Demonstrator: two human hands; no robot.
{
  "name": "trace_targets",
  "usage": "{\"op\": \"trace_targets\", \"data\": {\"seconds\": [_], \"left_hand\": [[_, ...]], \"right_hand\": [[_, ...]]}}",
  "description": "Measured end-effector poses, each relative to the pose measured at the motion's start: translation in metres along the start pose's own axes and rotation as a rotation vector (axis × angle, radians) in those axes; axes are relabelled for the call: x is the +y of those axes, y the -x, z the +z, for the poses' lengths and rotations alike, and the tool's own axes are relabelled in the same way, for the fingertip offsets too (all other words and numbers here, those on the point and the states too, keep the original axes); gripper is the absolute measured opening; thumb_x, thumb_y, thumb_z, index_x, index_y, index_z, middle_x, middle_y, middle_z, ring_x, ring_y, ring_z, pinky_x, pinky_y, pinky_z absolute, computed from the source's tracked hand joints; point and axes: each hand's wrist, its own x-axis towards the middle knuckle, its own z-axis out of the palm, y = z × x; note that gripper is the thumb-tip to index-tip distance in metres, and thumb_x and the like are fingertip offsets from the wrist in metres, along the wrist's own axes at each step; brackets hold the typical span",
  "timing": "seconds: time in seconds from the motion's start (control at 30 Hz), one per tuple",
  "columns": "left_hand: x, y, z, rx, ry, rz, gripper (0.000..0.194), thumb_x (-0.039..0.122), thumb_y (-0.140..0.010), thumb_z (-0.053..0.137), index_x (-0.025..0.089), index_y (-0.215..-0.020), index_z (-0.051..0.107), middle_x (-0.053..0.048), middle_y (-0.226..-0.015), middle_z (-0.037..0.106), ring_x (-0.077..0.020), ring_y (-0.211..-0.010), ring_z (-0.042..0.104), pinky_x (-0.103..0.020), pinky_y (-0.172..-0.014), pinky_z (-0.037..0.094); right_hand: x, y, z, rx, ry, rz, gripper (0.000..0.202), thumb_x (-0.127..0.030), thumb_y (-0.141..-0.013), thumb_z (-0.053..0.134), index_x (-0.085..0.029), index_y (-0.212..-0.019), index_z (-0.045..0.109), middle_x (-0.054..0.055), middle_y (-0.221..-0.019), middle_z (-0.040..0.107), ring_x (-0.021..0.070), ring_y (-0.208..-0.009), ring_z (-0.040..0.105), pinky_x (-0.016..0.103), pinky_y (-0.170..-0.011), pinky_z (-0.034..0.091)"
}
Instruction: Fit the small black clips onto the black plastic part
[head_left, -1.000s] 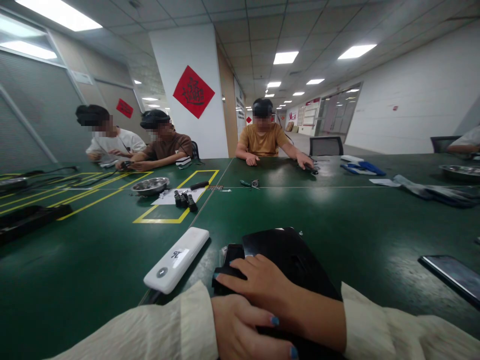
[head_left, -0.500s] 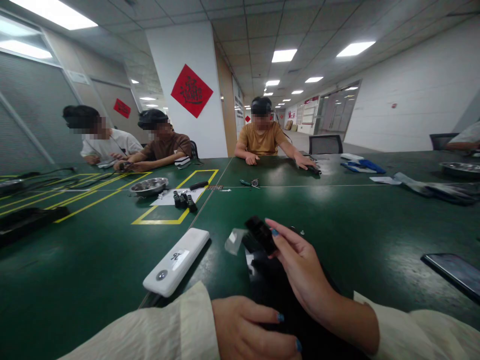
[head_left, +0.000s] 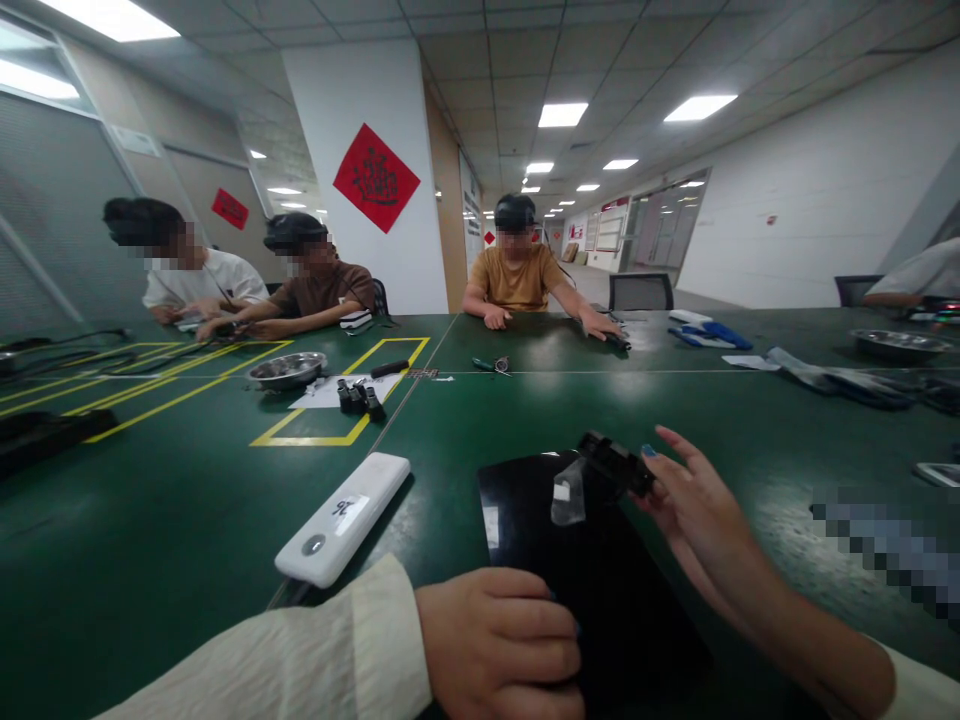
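My right hand [head_left: 701, 525] holds a small black plastic part [head_left: 611, 463] by its right end, pinched between thumb and fingers above the black mat. A small clear plastic piece [head_left: 568, 494] shows just below and left of the part; whether the two touch I cannot tell. Flat on the table lies the glossy black mat [head_left: 592, 590]. My left hand [head_left: 495, 640] is at the mat's near left edge, back of the hand up. Its fingers are curled and close together, the tips mostly hidden, so what they hold, if anything, does not show.
Left of the mat lies a white power bank [head_left: 345, 520] marked 26. Farther off are several black parts [head_left: 360, 400] on white paper, a metal bowl [head_left: 287, 370] and green-handled pliers [head_left: 491, 365]. Cloths [head_left: 832, 380] lie at right. Co-workers sit around the green table [head_left: 187, 500].
My right hand has moved right with the black part, uncovering more of the mat. My left hand's fingers have drawn closer together. The view has turned slightly right.
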Motion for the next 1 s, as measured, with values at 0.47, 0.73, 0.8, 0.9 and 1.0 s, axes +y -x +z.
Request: {"op": "trace_targets", "data": {"seconds": [0.47,0.73,0.8,0.9,1.0], "left_hand": [[0.003,-0.005,0.001,-0.092,0.057,-0.105,0.018,0.017,-0.085,0.042,0.013,-0.079,0.059,-0.002,-0.071,0.060,-0.0163,-0.078,0.056,-0.030,-0.064,0.042],[0.002,-0.003,0.003,-0.111,0.079,-0.095,0.031,0.022,-0.090,0.031,0.012,-0.080,0.059,-0.002,-0.069,0.057,-0.0164,-0.075,0.055,-0.030,-0.059,0.040],[0.002,-0.003,0.003,-0.111,0.082,-0.087,0.029,0.024,-0.089,0.033,0.012,-0.080,0.058,-0.002,-0.069,0.057,-0.0163,-0.075,0.055,-0.030,-0.058,0.040],[0.002,-0.002,0.002,-0.107,0.078,-0.080,0.024,0.025,-0.085,0.038,0.012,-0.081,0.058,-0.002,-0.069,0.058,-0.0159,-0.075,0.055,-0.030,-0.058,0.040],[0.003,-0.002,0.002,-0.107,0.062,-0.092,0.020,0.026,-0.082,0.042,0.014,-0.081,0.057,-0.001,-0.068,0.058,-0.0154,-0.075,0.055,-0.029,-0.058,0.040]], "right_hand": [[0.012,0.003,0.002,-0.087,0.019,0.064,0.056,-0.034,-0.060,0.071,-0.022,-0.108,0.045,-0.004,-0.078,0.053,0.0071,-0.051,0.049,0.018,-0.041,0.038],[0.018,0.004,-0.005,-0.151,0.189,-0.075,0.046,-0.038,-0.070,0.062,-0.027,-0.111,0.047,-0.001,-0.101,0.050,0.0046,-0.052,0.047,0.019,-0.041,0.036],[0.018,0.005,-0.007,-0.167,0.224,-0.094,0.043,-0.038,-0.072,0.060,-0.028,-0.112,0.046,0.000,-0.104,0.050,0.0052,-0.054,0.047,0.020,-0.042,0.036],[0.020,0.010,-0.007,-0.156,0.305,-0.158,0.040,-0.036,-0.077,0.055,-0.028,-0.115,0.046,-0.001,-0.095,0.052,0.0048,-0.050,0.043,0.019,-0.039,0.033],[0.022,0.015,-0.006,-0.156,0.396,-0.214,0.038,-0.035,-0.081,0.049,-0.026,-0.118,0.044,-0.004,-0.068,0.047,0.0070,-0.045,0.039,0.020,-0.040,0.035]]}}
